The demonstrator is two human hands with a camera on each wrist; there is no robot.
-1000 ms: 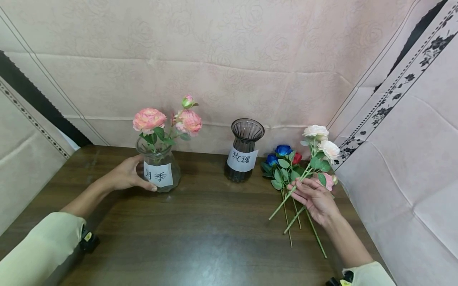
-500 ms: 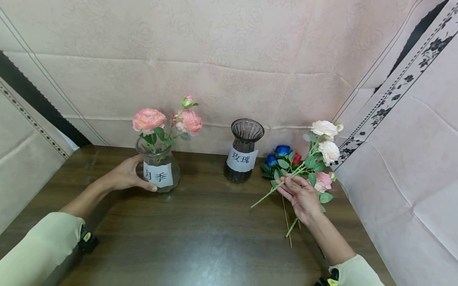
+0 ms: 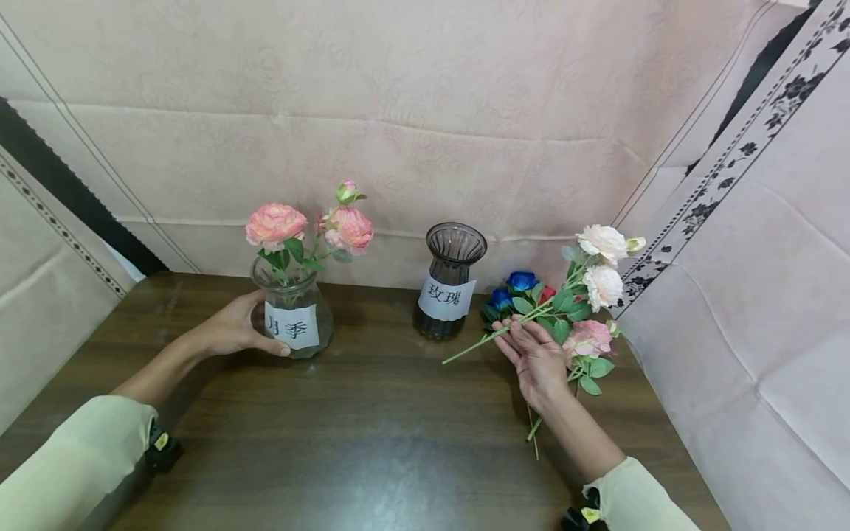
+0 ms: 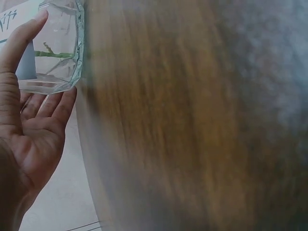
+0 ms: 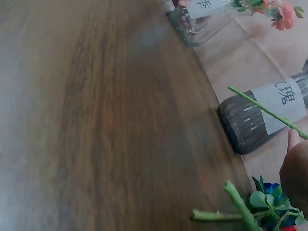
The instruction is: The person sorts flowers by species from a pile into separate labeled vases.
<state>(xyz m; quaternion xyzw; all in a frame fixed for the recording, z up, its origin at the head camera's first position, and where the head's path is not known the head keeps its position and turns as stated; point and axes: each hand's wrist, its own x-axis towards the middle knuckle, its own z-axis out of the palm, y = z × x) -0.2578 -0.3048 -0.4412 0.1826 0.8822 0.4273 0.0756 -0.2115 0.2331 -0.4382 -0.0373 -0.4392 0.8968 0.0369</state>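
Note:
My left hand (image 3: 229, 324) grips the side of a clear glass vase (image 3: 322, 328) with a paper label; the left wrist view shows the thumb across its front and the fingers behind the glass (image 4: 72, 72). Pink flowers (image 3: 275, 225) stand in that vase. Between thumb and fingers my right hand (image 3: 541, 369) pinches the green stem (image 5: 262, 107) of a white flower (image 3: 603, 286) with two blooms and a bud. The blooms lean to the right, while the bare stem end points left toward a dark glass vase (image 3: 458, 269), labelled and upright.
Blue roses (image 3: 522, 281), a red rose (image 3: 547, 293) and a pink flower (image 3: 587, 339) lie at the right of the wooden table (image 3: 319, 442), partly behind my right hand. Patterned cloth (image 3: 398, 147) hangs behind the table and along both sides.
My right hand has carried the white flower leftward, its stem end moving closer to the dark vase. The left hand keeps its grip in place.

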